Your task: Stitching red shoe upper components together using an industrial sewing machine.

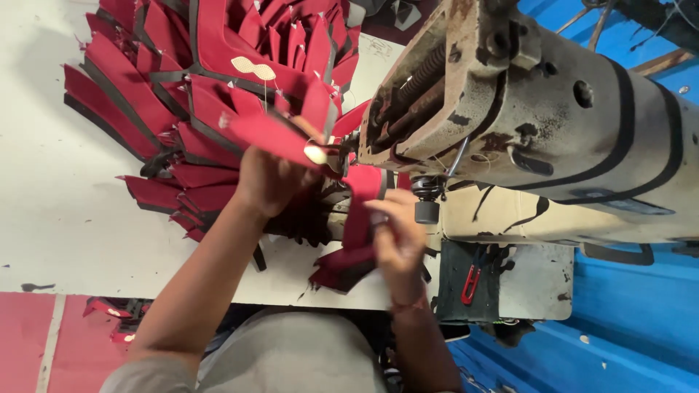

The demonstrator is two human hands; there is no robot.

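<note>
My left hand [271, 178] grips a red fabric piece [269, 135] with black edging, lifted just left of the sewing machine's head. My right hand [397, 236] pinches a second red fabric strip [362, 211] that hangs down below the needle area [426, 193]. Both hands sit close together in front of the worn, rust-stained sewing machine [539, 124]. The needle itself is hidden behind the fabric and the machine head.
A large pile of red and black fabric pieces [182, 80] fans across the white table [51, 189] at the upper left. Red-handled snips [472, 284] lie on a dark pad at the right. More red pieces [116, 313] lie below the table edge. Blue surface [626, 320] at right.
</note>
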